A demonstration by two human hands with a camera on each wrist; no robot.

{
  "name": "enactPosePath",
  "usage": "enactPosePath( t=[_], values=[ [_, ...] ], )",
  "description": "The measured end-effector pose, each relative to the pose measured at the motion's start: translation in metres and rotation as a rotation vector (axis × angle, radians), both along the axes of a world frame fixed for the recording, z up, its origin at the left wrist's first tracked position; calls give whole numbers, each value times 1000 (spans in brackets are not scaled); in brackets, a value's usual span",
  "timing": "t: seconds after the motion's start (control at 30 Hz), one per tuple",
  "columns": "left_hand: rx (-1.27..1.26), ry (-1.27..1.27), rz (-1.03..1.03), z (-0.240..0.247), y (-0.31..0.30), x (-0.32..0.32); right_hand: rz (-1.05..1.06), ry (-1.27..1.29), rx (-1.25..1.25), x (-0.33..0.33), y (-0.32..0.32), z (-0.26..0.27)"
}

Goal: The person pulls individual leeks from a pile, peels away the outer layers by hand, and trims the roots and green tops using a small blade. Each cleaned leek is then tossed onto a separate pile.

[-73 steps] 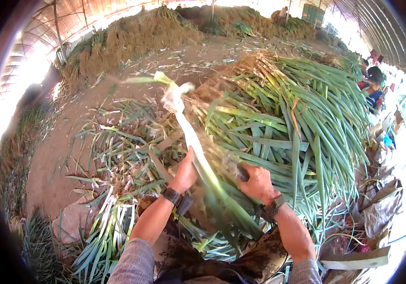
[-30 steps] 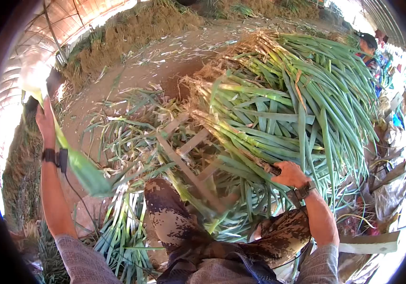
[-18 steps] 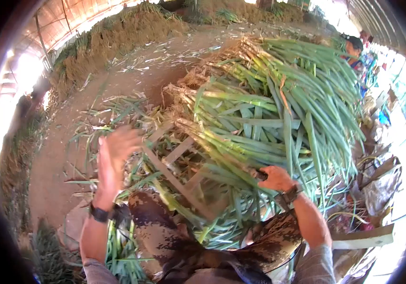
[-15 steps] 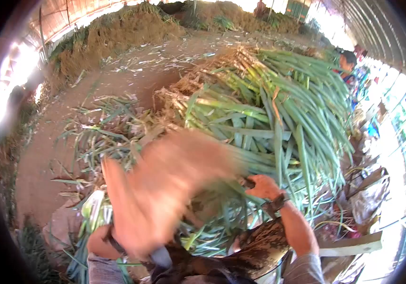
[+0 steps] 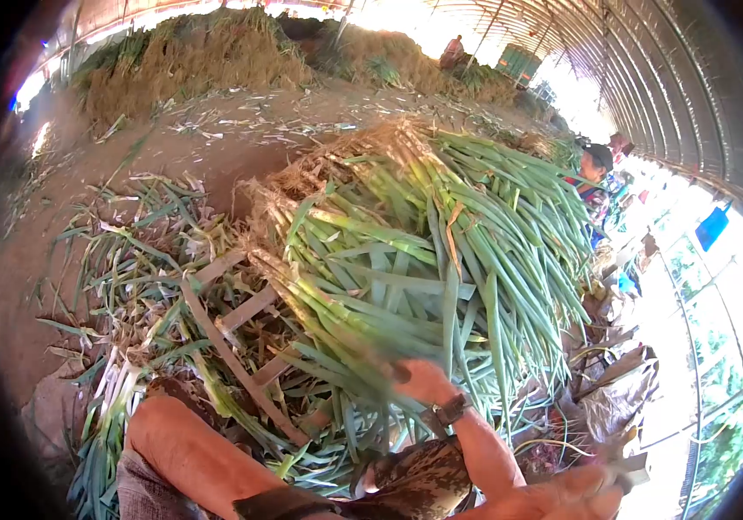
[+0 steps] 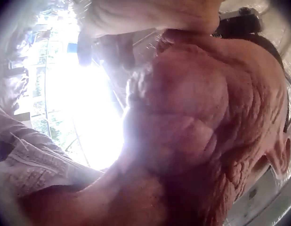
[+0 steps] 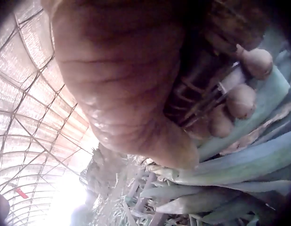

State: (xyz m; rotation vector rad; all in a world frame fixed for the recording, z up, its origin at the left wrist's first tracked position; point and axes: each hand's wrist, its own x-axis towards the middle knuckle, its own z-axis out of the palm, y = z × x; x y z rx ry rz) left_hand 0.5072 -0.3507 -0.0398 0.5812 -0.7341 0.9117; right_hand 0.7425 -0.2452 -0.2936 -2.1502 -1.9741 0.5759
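While beside green leaves (image 7: 230,165), right fingers (image 7: 241,100) curled round dark handle (image 7: 196,77)

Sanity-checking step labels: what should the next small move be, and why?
Probably bring the left hand across to the heap of long, green-leaved, brown-rooted stalks and grip one stalk. That hand is to the right of the right forearm, away from the heap, with no stalk visible in it; the right hand grips a dark cylindrical handle at the heap's near side.
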Motion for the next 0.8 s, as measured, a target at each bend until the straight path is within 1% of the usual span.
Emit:
enactPosePath(
  t=[0.07, 0.1, 0.13, 0.17, 0.23, 0.27, 0.3, 0.33, 0.37, 0.4, 0.43, 0.47, 0.53, 0.57, 0.6, 0.63, 0.67, 0.73, 0.77, 0.8],
  values=[
    [265, 98, 19, 8, 19, -8, 19, 8, 9, 8, -2, -9],
    [377, 136, 19, 13, 32, -11, -4, 0, -47, 15, -3, -16],
    [536, 187, 26, 20, 45, -12, -14, -3, -96, 10, 1, -11],
    [676, 238, 33, 25, 54, -14, -9, 7, -33, 7, -1, -9],
    [959, 343, 115, 29, 70, -15, -9, 41, -52, 10, -6, -7],
    [1075, 403, 240, 30, 72, -16, 3, 75, -44, 9, -1, -7],
    [1176, 291, 881, 32, 76, -25, 9, 84, -44, 5, 3, -8],
    [1180, 288, 884, 22, 69, -20, 5, 93, -43, 5, 8, -4],
    [1079, 222, 960, 5, 55, -10, -3, 101, -50, 6, 6, -1],
    [967, 167, 1029, 2, 50, -7, -13, 114, -69, 5, -1, -1],
    [962, 162, 1235, -4, 53, -8, -16, 118, -68, 6, -1, 1],
    [966, 173, 1223, -8, 51, -12, -25, 91, -46, 3, -5, 0],
    [670, 192, 1020, -11, 52, -20, -15, 64, -35, 2, 0, -4],
    [844, 169, 1056, -19, 65, -30, 4, 52, -16, 7, 0, -7],
    [831, 183, 1044, -34, 80, -42, 24, 47, 1, 10, -1, -9],
    [1083, 130, 1026, -54, 95, -56, -22, 70, -95, 7, 2, -1],
    [1329, 104, 968, -76, 99, -69, -9, 86, -64, 4, 1, -1],
    [1208, 443, 755, -89, 116, -64, 12, 86, 39, 9, -6, -9],
    [1345, 778, 270, -112, 138, -60, 21, 54, 21, 10, -6, -7],
    [1292, 1011, 621, -183, 139, -70, 23, 79, 37, 2, -7, 5]
  ],
)
